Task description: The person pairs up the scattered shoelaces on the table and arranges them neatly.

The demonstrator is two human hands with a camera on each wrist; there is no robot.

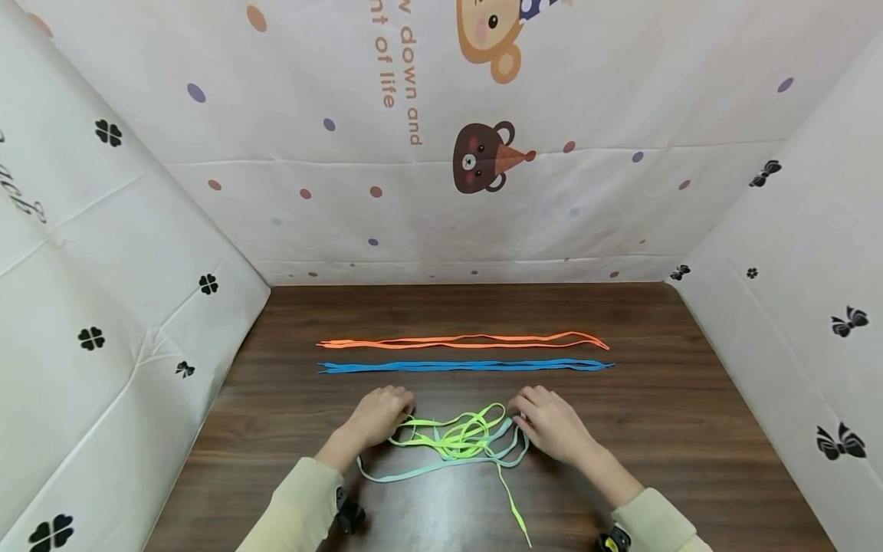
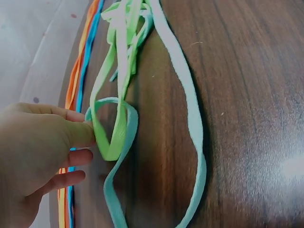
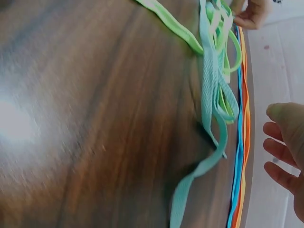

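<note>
A yellow-green shoelace (image 1: 461, 443) lies in loose loops on the table, tangled with a pale teal shoelace (image 1: 407, 476). My left hand (image 1: 383, 414) is at the left end of the tangle. In the left wrist view, its thumb and index finger pinch the teal shoelace (image 2: 131, 124), where it passes through a green loop (image 2: 113, 151). At the right end, my right hand (image 1: 549, 422) is near the teal loops. The right wrist view shows that hand (image 3: 292, 147) with loosely bent, spread fingers, apart from the teal shoelace (image 3: 209, 90) and holding nothing.
Beyond the tangle, blue shoelaces (image 1: 462, 366) and orange shoelaces (image 1: 455, 341) lie stretched out side by side. One green end (image 1: 512, 502) trails toward the front of the brown wooden table (image 1: 290, 460). White printed sheets (image 1: 586, 222) stand around the back and sides.
</note>
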